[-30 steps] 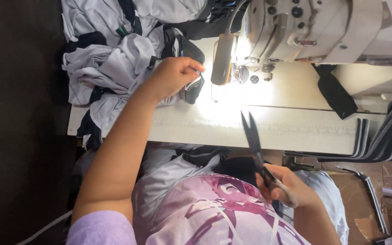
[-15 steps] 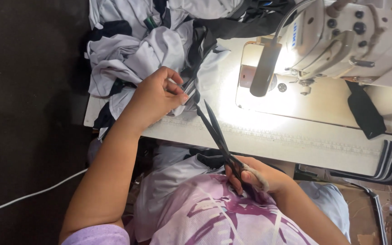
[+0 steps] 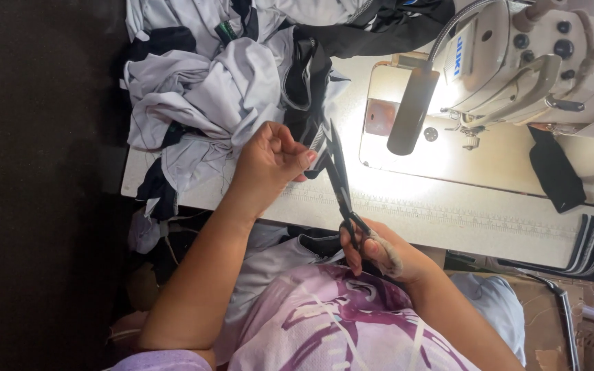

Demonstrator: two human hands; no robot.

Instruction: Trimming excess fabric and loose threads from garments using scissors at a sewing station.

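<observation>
Black scissors (image 3: 338,180) sit in our right hand (image 3: 378,249), fingers through the handles at the near edge of the tabletop (image 3: 448,213), so that grip is closed on them. Their blades point away from us and end at a small pale strip (image 3: 317,141) beside dark fabric (image 3: 309,82). We cannot tell whether the blades are parted. Our left hand (image 3: 269,161) is curled shut, pinching that strip between thumb and fingertips, just beside the blade tips. Behind the left hand lies a heap of grey and black cloth (image 3: 201,96), spilling over the tabletop's left end. To the right stands a cream sewing machine (image 3: 537,62), its lamp (image 3: 412,110) lighting the surface below. A purple patterned garment (image 3: 338,323) covers our lap.
</observation>
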